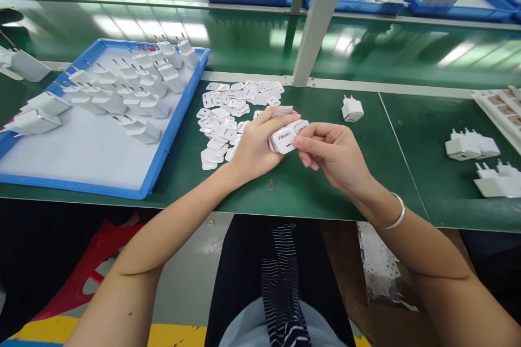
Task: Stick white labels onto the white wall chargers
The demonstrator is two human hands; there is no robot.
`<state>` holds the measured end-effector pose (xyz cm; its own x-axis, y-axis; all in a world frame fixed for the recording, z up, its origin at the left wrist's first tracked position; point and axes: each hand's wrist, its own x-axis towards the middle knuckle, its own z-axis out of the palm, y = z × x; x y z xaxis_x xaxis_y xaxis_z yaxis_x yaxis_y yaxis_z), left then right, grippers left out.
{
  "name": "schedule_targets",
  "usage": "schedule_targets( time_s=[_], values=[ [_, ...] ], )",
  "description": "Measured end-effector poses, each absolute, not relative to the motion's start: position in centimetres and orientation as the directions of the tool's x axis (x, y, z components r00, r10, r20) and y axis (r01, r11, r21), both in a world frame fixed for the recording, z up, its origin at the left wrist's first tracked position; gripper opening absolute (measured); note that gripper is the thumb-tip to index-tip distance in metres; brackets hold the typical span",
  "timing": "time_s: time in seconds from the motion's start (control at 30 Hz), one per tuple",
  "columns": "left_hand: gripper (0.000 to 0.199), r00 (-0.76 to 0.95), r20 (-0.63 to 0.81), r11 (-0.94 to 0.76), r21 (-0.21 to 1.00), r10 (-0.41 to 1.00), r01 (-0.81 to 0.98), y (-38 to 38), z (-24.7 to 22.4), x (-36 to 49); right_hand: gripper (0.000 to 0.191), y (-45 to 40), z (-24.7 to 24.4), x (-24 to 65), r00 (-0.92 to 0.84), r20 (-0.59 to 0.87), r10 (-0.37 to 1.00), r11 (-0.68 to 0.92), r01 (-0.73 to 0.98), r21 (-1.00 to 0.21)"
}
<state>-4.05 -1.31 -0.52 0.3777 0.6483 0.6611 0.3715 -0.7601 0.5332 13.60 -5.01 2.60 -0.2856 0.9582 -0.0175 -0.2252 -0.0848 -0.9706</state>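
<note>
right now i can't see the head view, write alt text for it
A person's left hand holds a small white lettered part over a green bench, the right hand touching its edge. White plates lie loose beside the left hand; a blue tray of plugs sits further left.

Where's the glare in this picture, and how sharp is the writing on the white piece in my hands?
Head view: bright streaks of glare on the green panel behind the table; head view: lettering on the white piece shows, but small and slightly soft.
</note>
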Motion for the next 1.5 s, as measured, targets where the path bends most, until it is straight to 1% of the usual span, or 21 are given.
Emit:
schedule_targets(
  time_s=[0.17, 0.4, 0.67, 0.8, 0.93, 1.0, 1.1, 1.3, 1.5],
  values=[
    [0.031, 0.38, 0.685, -0.781, 0.512, 0.622, 0.357, -1.3, -0.6, -4.1, 0.029, -5.0, 2.5, 13.5, -0.29, -0.01, 0.957, -0.073, -0.207, -0.976],
    [0.032, 0.397, 0.688, -0.792, 0.494, 0.608, 0.357, -1.1, -0.8, -4.1, 0.03, -5.0, 2.5, 13.3, -0.253, 0.031, 0.967, -0.008, -0.152, -0.988],
    [0.033, 0.393, 0.684, -0.787, 0.499, 0.615, 0.363, -1.2, -0.6, -4.1, 0.033, -5.1, 2.5, 13.3, -0.241, 0.025, 0.97, -0.012, -0.154, -0.988],
    [0.031, 0.404, 0.697, -0.803, 0.477, 0.593, 0.356, -1.2, -0.9, -4.1, 0.037, -5.3, 2.8, 13.2, -0.221, 0.031, 0.975, 0.016, -0.073, -0.997],
    [0.028, 0.422, 0.687, -0.804, 0.459, 0.591, 0.379, -1.2, -1.0, -4.1, 0.041, -5.6, 3.0, 12.9, -0.173, 0.087, 0.981, 0.098, 0.056, -0.994],
    [0.027, 0.434, 0.692, -0.812, 0.432, 0.577, 0.392, -1.2, -1.0, -4.1, 0.038, -5.7, 2.9, 12.9, -0.168, 0.097, 0.981, 0.117, 0.112, -0.987],
    [0.027, 0.453, 0.696, -0.825, 0.404, 0.557, 0.394, -1.1, -1.0, -4.2, 0.032, -5.7, 2.9, 12.9, -0.159, 0.078, 0.984, 0.106, 0.173, -0.979],
    [0.029, 0.484, 0.675, -0.827, 0.396, 0.557, 0.399, -1.0, -1.3, -4.3, 0.031, -5.6, 3.1, 13.1, -0.157, 0.038, 0.987, 0.075, 0.237, -0.969],
    [0.029, 0.489, 0.689, -0.839, 0.366, 0.535, 0.403, -0.9, -1.5, -4.3, 0.03, -5.5, 3.1, 13.1, -0.164, 0.009, 0.986, 0.048, 0.235, -0.971]
  ],
)
